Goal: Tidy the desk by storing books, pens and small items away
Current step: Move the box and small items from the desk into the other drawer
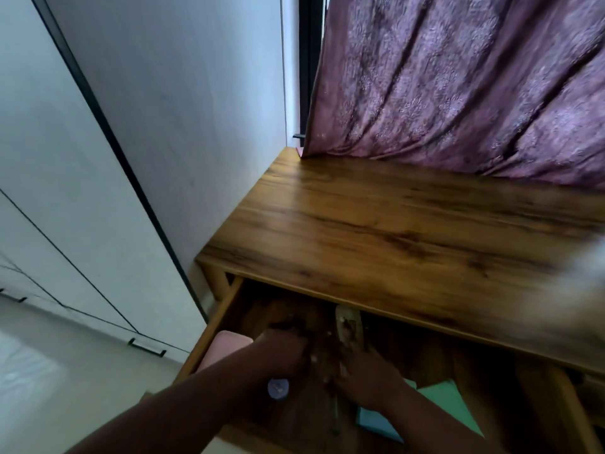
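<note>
Wood-grain bench meets a purple curtain and white wall; in its open drawer our hands blur, fingers' state we cannot tell, beside green book.

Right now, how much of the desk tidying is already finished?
Mostly done, it seems: the visible desk top is bare, and a green book and pink item lie in the open drawer. Both the left hand and right hand are inside it, arranging small things. The drawer is not yet closed.
</note>
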Available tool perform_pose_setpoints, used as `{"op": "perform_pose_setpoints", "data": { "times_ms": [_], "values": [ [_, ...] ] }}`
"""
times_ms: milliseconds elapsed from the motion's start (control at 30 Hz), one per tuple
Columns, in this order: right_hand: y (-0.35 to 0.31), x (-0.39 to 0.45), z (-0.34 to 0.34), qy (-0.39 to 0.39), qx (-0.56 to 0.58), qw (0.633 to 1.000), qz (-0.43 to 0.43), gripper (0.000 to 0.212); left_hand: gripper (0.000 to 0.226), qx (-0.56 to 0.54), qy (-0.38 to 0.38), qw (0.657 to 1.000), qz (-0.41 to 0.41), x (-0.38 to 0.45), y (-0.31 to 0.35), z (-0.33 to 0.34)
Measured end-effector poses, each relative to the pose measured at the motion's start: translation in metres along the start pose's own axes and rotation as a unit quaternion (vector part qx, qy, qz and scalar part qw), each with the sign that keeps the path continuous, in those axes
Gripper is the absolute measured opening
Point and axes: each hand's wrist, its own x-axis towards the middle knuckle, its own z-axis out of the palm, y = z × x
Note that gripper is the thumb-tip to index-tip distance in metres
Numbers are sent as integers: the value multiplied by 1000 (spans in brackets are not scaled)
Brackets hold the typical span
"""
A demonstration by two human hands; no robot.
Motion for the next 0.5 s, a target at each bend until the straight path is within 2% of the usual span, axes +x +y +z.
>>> {"op": "perform_pose_setpoints", "data": {
  "times_ms": [67, 167, 233, 267, 300, 333, 367, 400, 467, 500],
  "values": [
    [6, -9, 5, -3, 4, 1000, -5, 81, 74, 25, 16, 1000, 10, -14, 5, -14],
    [0, -40, -16, 54, 15, 998, 10, 86, 82, 5, -33, 999, 12, -43, 10, -19],
    [-3, -66, -22, 37, 9, 999, -1, 94, 95, 4, 16, 999, 34, -64, 14, -14],
    [-2, -75, -15, 40, -9, 999, -14, 95, 93, 23, 53, 998, 38, -74, 15, -9],
    [3, -82, -4, 60, -43, 996, -42, 86, 86, 26, 62, 997, 36, -82, 16, -3],
    [12, -88, 11, 83, -73, 993, -27, 68, 81, 11, 60, 997, 43, -87, 17, 2],
    [21, -94, 28, 98, -86, 991, -16, 54, 82, 14, 55, 997, 58, -89, 19, 7],
    [31, -99, 46, 154, -128, 980, -13, 49, 86, 12, 47, 996, 81, -89, 21, 11],
    [44, -113, 77, 270, -265, 924, -53, 48, 95, 6, 57, 991, 121, -86, 20, 15],
    [45, -121, 78, 317, -298, 897, -76, 48, 100, 6, 78, 988, 131, -84, 20, 16]
  ]
}}
